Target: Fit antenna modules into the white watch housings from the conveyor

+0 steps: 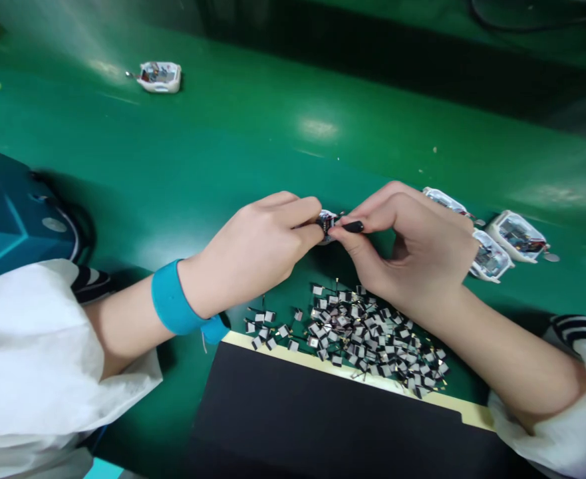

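My left hand (273, 236), with a blue band (170, 297) round its wrist, is closed on a small white device housing (326, 227) with electronics inside. The fingers of both hands cover much of that housing. From the other side my right hand (412, 239) pinches a small black piece (353, 227) against the housing's open face; its exact kind I cannot make out. Just below the hands lies a heap of small grey-and-black square parts (367, 332), some with thin leads.
Several open white housings with circuits stand right of my right hand, one of them a housing (517, 236) with a round metal disc beside it. Another housing (160, 77) sits at the upper left. A blue box (18, 213) stands at left; a black mat (322, 419) lies in front.
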Demonstrator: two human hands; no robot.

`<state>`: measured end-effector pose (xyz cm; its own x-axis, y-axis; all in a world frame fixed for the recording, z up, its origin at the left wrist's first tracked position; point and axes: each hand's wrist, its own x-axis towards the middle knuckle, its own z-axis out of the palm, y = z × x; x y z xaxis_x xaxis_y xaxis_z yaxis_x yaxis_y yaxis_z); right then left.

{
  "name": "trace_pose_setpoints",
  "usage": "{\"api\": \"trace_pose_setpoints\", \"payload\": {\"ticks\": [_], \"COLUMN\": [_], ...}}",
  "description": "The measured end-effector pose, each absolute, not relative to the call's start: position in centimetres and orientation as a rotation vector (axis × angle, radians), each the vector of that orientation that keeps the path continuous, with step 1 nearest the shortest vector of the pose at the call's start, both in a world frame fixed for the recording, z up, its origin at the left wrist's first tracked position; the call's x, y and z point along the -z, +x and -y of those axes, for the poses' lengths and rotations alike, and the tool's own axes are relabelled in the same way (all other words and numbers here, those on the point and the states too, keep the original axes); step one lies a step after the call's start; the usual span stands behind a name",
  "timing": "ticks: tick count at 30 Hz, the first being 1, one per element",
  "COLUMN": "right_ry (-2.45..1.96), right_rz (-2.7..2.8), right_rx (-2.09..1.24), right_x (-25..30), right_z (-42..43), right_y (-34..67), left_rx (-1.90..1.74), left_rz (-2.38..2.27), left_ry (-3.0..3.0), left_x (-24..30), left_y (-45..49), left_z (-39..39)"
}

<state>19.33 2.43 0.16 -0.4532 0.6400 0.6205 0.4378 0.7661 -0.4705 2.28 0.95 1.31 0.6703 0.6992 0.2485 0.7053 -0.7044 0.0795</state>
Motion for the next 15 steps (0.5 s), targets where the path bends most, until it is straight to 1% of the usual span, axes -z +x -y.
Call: {"api": "trace_pose_setpoints", "payload": {"ticks": [3,9,15], "right_ry": [-0.829,-1.002,-1.026], "right_rz": [2.101,2.069,1.986], "right_rx": [-0.338,-0.531,-0.690], "right_x": [0.03,0.36,0.43], "right_z": [-2.38,-2.28,-2.77], "right_y": [19.32,19.45,19.37], "left_rx": [0.400,0.528,0.616], "left_rz": [1.246,1.385,1.432], "left_ry": [-2.842,-2.917,-2.987], "left_x": [-1.23,-1.04,-1.07], "left_y": [2.30,2.30,2.25], "left_z": [-0.95,-0.99,-1.05]}}
